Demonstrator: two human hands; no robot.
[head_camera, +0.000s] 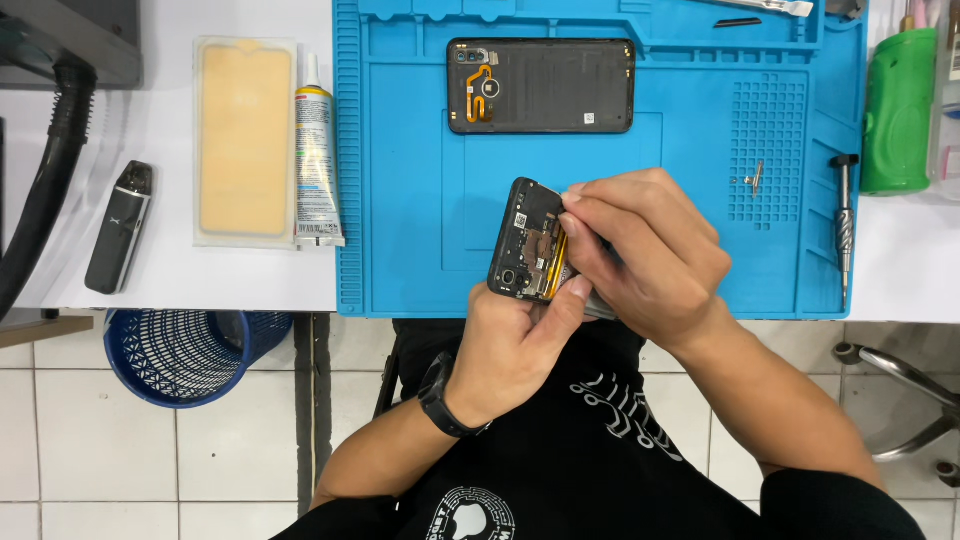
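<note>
the left hand (515, 340) is closed around the lower end of an opened smartphone (527, 240), thumb pressed against its side, with the exposed circuit board and a copper-coloured flex cable facing up. the right hand (645, 250) lies over the phone's right half, fingers curled and pinched on it near the top edge; whether a tool is held there cannot be told. the phone hovers over the near edge of the blue repair mat (420, 200). at twelve o'clock lies the detached back cover (541, 86). at three o'clock rests a screwdriver (846, 225). at nine o'clock lie a glue tube (317, 160) and a packaged screen protector (245, 140).
</note>
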